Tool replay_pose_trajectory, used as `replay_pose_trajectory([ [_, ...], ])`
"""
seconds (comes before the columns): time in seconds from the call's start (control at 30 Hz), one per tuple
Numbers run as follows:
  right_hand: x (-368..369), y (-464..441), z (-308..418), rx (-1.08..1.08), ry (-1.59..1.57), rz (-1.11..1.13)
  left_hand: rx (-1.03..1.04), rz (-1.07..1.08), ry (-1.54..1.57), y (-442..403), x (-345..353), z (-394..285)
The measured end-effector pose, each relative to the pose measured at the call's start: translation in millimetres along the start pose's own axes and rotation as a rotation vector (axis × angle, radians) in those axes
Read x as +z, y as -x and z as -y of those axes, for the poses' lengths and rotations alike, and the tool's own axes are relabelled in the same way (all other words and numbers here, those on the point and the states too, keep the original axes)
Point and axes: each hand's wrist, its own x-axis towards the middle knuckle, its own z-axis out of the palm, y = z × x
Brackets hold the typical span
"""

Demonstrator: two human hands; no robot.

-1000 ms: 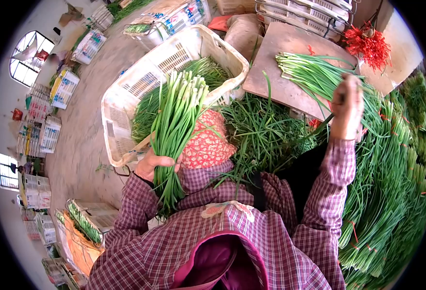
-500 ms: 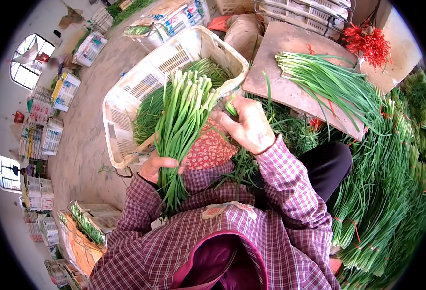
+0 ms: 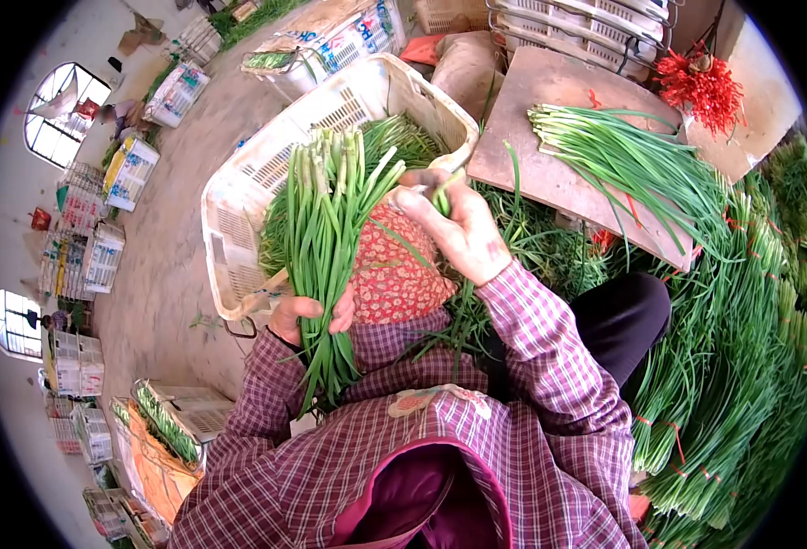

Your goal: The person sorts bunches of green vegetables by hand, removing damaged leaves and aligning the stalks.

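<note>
My left hand (image 3: 295,318) is wrapped round the lower part of a thick bunch of garlic chives (image 3: 323,220), its pale cut ends pointing away from me and its leaf tips hanging over my lap. To the right of those pale ends, my right hand (image 3: 467,233) pinches a short green piece of chive between thumb and fingers. Under the bunch lies a red flowered cloth (image 3: 396,274) over my lap. Just beyond stands a white plastic basket (image 3: 225,215) with more chives (image 3: 401,137) in it, partly hidden by the bunch.
On a board (image 3: 518,151) to the right lies another chive bunch (image 3: 605,151). Red ties (image 3: 704,90) hang behind it. Tied chives (image 3: 724,393) are heaped along my right side, and loose leaves (image 3: 550,247) lie beneath the board. Crates (image 3: 179,416) stand to the left.
The bunch in my left hand has tilted slightly left and stands straighter. My right hand has shifted a little down and left. The whole view has moved slightly.
</note>
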Motion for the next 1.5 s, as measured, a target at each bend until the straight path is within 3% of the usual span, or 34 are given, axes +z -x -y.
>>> replay_pose_trajectory([
  [0.07, 7.5, -4.6, 3.5, 0.028, -0.033, 0.006, -0.002, 0.028, -0.006, -1.5, -3.9, 2.0],
  [0.13, 10.0, -7.4, 9.5, 0.126, -0.221, 0.147, 0.003, 0.090, -0.001, -2.4, -9.9, 4.6],
  [0.17, 7.1, -8.3, 7.8, 0.053, -0.140, 0.103, 0.004, 0.090, -0.002, -2.9, -14.3, 4.1],
  [0.2, 4.9, -10.8, -1.6, -0.152, -0.189, 0.011, 0.005, 0.136, -0.001, -2.6, -19.5, 3.3],
  [0.37, -85.3, -13.3, 4.0, -0.121, -0.062, -0.461, 0.126, 0.197, 0.078, 0.3, -21.2, 1.2],
  [0.4, -109.9, -14.9, -4.6, -0.225, 0.090, -0.577, 0.131, 0.195, 0.078, 1.3, -23.2, 2.3],
  [0.47, -144.8, -6.2, 0.7, -0.145, 0.637, -0.536, 0.149, 0.228, 0.166, 2.8, -28.5, 5.8],
  [0.53, -147.3, -5.2, -23.0, -0.371, 0.958, -0.417, 0.197, 0.282, 0.131, -5.2, -40.8, 7.2],
  [0.6, -113.4, 5.8, -6.6, -0.254, 0.791, -0.201, 0.249, 0.691, 0.044, -23.0, -50.6, 4.6],
  [0.63, -98.6, 2.8, -19.6, -0.173, 0.629, -0.144, 0.250, 0.699, 0.038, -23.4, -43.4, 3.0],
  [0.7, -71.7, -3.4, -18.9, 0.085, 0.262, 0.022, 0.201, 0.464, 0.170, -16.9, -23.0, 2.1],
  [0.77, -51.4, -14.9, 5.5, 0.291, -0.075, 0.177, 0.184, 0.528, 0.145, -29.7, -18.0, -5.2],
  [0.87, -31.4, -40.3, 3.2, 0.366, -0.554, 0.251, 0.162, 0.584, 0.236, -49.7, 14.1, -7.9],
  [0.97, -25.4, -60.2, 19.8, 0.298, -0.743, 0.195, 0.044, 1.013, 0.187, -90.5, 14.9, -6.2],
  [1.0, -30.0, -62.6, 27.0, 0.296, -0.783, 0.226, 0.043, 0.909, 0.246, -88.3, 23.9, 0.3],
  [1.13, -38.3, -66.3, 33.4, 0.134, -0.899, 0.233, 0.004, 0.922, 0.353, -113.9, 50.9, 26.0],
  [1.27, -37.0, -49.3, 2.1, 0.276, -0.933, 0.070, 0.093, 0.788, 0.439, -118.7, 54.6, 68.8],
  [1.33, -38.7, -38.6, 7.5, 0.395, -0.917, 0.076, -0.039, 0.505, 0.342, -98.2, 56.3, 62.4],
  [1.4, -34.6, -38.4, -2.1, 0.329, -1.028, 0.041, -0.103, 0.425, 0.235, -88.9, 47.5, 47.6],
  [1.47, -32.5, -36.7, 2.2, 0.292, -1.041, 0.060, 0.075, 0.070, -0.540, -73.6, 13.1, 28.3],
  [1.5, -30.7, -36.1, 4.3, 0.294, -1.040, 0.065, 0.061, 0.096, -0.620, -71.8, 11.8, 6.3],
])
